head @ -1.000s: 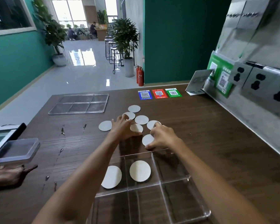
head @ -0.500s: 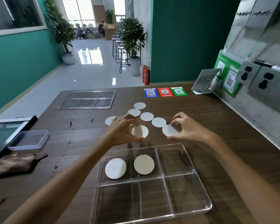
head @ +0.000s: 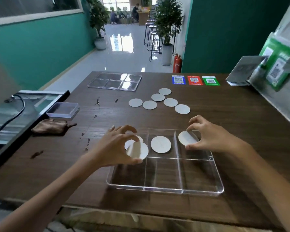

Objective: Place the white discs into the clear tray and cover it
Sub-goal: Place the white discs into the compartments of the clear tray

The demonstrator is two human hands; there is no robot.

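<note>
Left hand: the left hand (head: 115, 144) pinched a white disc (head: 137, 150) between thumb and curled fingers, holding it tilted above the far left compartment of the clear tray (head: 164, 188).
Under the left grip: another disc (head: 130, 142) lay in that same compartment, mostly hidden behind the held one.
Right hand: the right hand (head: 211, 137) gripped a second held disc (head: 187, 138) by its edges, thumb below and fingers above, tilted over the far right compartment.
Between the two grips: one flat disc (head: 161, 144) rested in the far middle compartment.
Nearer than the grips: the tray's three near compartments showed only the wood beneath.
Beyond the grips: six loose discs (head: 157, 97) lay clustered on the wooden table (head: 241, 131), well apart from both hands.
Further beyond, left of the left grip: the clear cover (head: 115, 81) lay flat near the table's far edge.
Beyond the right grip: blue, red and green QR cards (head: 194, 80) sat in a row.
Left of the left grip: a brown cloth (head: 50, 127) and a small clear box (head: 63, 110) sat by the table edge.
</note>
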